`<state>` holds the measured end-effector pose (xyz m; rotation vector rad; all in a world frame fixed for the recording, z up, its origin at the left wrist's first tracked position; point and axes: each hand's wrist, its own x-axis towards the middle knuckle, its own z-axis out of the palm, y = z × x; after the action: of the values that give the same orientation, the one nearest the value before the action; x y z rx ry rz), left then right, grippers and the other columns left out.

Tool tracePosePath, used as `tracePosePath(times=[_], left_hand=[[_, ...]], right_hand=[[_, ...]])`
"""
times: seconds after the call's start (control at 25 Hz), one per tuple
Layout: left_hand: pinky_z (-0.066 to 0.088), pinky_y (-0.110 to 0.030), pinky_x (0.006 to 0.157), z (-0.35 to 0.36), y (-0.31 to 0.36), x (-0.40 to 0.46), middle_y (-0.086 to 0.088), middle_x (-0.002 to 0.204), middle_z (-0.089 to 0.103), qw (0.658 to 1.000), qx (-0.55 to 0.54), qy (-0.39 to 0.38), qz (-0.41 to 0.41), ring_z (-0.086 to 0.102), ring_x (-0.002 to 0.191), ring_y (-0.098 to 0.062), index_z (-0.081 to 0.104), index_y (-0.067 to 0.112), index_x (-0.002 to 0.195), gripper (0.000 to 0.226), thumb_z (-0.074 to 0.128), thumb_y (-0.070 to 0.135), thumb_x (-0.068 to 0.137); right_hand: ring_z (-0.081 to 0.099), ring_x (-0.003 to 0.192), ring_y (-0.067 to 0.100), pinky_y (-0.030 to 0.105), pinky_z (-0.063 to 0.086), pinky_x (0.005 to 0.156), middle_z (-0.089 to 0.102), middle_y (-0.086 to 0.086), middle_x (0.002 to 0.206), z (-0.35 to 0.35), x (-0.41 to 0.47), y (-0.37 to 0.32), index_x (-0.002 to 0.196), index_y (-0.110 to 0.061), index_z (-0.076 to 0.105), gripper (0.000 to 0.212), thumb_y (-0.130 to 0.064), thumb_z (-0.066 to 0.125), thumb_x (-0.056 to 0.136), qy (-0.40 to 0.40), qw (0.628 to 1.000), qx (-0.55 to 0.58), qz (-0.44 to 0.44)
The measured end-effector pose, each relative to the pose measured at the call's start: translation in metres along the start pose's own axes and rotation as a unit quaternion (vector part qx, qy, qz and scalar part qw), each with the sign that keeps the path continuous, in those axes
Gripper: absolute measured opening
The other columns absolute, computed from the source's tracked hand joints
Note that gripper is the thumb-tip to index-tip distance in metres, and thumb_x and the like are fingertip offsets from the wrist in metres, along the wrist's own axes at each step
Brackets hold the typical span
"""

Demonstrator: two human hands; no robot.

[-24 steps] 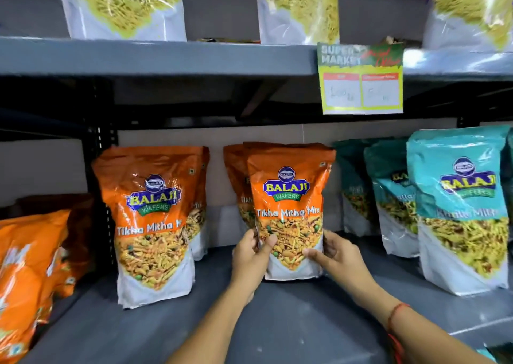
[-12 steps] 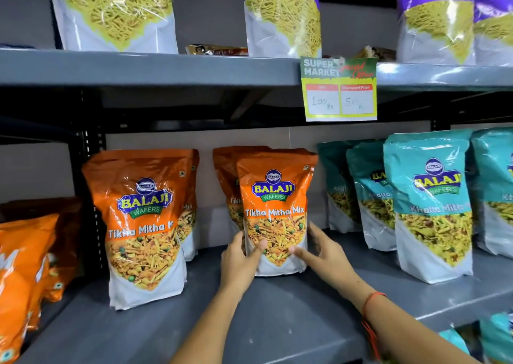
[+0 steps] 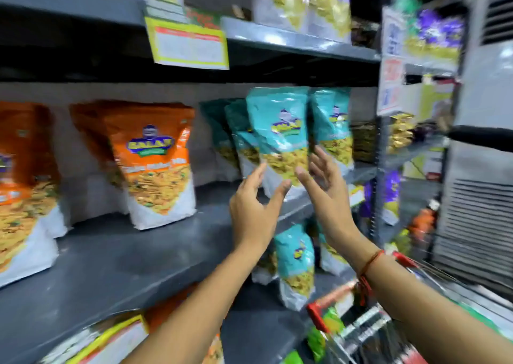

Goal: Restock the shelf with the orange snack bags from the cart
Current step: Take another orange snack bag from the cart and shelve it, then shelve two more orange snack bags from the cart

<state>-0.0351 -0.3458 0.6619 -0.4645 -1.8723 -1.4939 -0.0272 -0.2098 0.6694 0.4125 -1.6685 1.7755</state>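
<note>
Now both hands are empty with fingers spread — left hand [image 3: 254, 213], right hand [image 3: 329, 197]. An orange snack bag [image 3: 155, 166] stands upright on the shelf [image 3: 133, 255]. It looks light, soft and crinkly — best held by its sides.

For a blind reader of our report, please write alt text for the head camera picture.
Two bare hands, left hand and right hand, are raised open and empty in front of a teal snack bag on a grey shelf. An orange snack bag stands further left; a cart shows lower right. The picture is blurred.
</note>
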Motion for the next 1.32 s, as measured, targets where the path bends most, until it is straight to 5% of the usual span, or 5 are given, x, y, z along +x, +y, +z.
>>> tracePosePath(times=[0.4,0.68,0.84,0.96,1.32], left_hand=[[0.049,-0.024,0.097,0.275,-0.006,-0.227,-0.003,0.127,0.062,0.863,-0.167,-0.437,-0.190,0.060,0.116,-0.013,0.057,0.009,0.129,0.059,0.080,0.018,0.075],[0.055,-0.037,0.092,0.394,-0.115,-0.409,0.004,0.121,0.069,0.712,0.029,-0.661,-0.236,0.065,0.105,-0.012,0.059,0.035,0.123,0.064,0.074,0.043,0.061],[0.047,-0.032,0.102,0.426,-0.177,-0.492,-0.004,0.137,0.059,0.588,0.102,-0.745,-0.298,0.058,0.123,-0.020,0.053,0.026,0.133,0.069,0.074,0.030,0.068],[0.043,-0.026,0.103,0.435,-0.209,-0.535,-0.007,0.141,0.053,0.522,0.117,-0.772,-0.343,0.052,0.130,-0.023,0.043,0.016,0.140,0.072,0.074,0.015,0.075],[0.054,-0.010,0.075,0.482,-0.266,-0.576,0.005,0.114,0.061,0.388,0.074,-0.800,-0.451,0.055,0.114,-0.016,0.049,0.017,0.122,0.075,0.083,-0.006,0.059]], right_hand=[[0.060,0.105,0.001,0.012,0.053,0.085,0.059,0.003,0.127,-0.329,-0.152,-0.019,0.129,-0.019,0.052,0.044,-0.008,0.064,0.088,0.240,0.940,-0.179,0.164],[0.059,0.098,0.012,0.009,0.051,0.066,0.062,0.009,0.124,-0.456,-0.353,0.106,0.127,-0.012,0.052,0.050,-0.008,0.073,0.082,0.227,0.771,-0.180,0.568],[0.059,0.078,0.009,0.006,0.050,0.061,0.063,0.001,0.100,-0.489,-0.447,0.186,0.125,-0.016,0.046,0.068,-0.009,0.084,0.069,0.204,0.665,-0.120,0.709],[0.064,0.100,0.022,0.040,0.058,0.089,0.064,0.003,0.117,-0.501,-0.512,0.248,0.118,-0.025,0.048,0.110,-0.055,0.093,0.021,0.241,0.602,-0.082,0.757],[0.068,0.104,0.023,0.045,0.055,0.092,0.074,-0.002,0.112,-0.504,-0.544,0.310,0.101,-0.026,0.068,0.061,-0.036,0.091,0.045,0.315,0.572,-0.070,0.754]])
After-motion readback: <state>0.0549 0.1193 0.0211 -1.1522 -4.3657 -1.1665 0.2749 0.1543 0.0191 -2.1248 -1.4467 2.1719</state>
